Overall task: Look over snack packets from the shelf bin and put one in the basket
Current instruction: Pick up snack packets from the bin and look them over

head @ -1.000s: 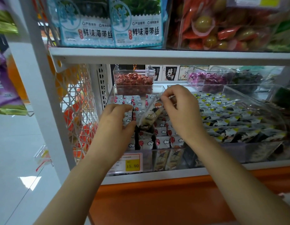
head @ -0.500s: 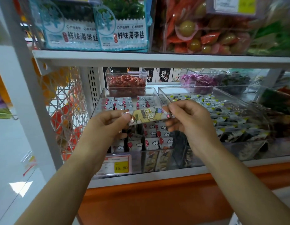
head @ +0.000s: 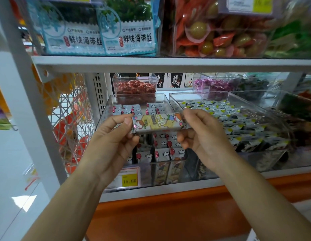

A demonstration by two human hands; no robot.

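Looking-over step: pinching yellow cartoon-printed snack packet [head: 158,122] by both ends with left hand [head: 113,141] and right hand [head: 203,136], mid-frame over clear plastic shelf bin [head: 103,115]. Next: carrying to basket, unseen here.

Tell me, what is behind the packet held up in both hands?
Behind the snack packet lies a clear bin of small balloon-and-cloud packets. The snack packet hides the bin's middle rows.

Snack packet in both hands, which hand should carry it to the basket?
Left, probably: the left hand has its thumb on the snack packet and fingers beneath, while the right hand pinches just the end. The basket is out of view.
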